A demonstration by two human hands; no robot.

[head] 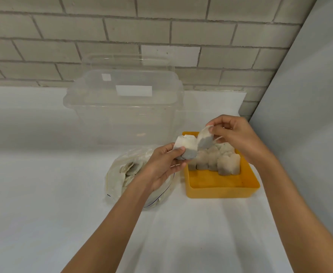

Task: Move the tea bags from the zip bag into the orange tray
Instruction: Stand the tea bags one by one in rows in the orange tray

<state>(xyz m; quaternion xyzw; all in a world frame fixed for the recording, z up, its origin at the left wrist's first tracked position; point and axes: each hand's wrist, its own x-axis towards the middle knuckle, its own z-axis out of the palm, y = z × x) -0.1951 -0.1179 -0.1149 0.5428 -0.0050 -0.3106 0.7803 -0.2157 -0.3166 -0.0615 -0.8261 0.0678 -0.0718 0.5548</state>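
The orange tray point(220, 187) sits on the white table at centre right, with several tea bags point(227, 164) standing in rows in its far half. Left of it lies the clear zip bag point(120, 174), still holding tea bags. My left hand point(161, 166) hovers above the bag's right side and grips a small stack of tea bags point(187, 147). My right hand point(234, 134) is over the tray's far edge and pinches a single tea bag point(205, 138) by its top, right beside the stack.
A large clear plastic bin point(126, 107) with a lid stands behind the zip bag against the brick wall. A grey panel point(309, 115) rises along the table's right side, close to the tray.
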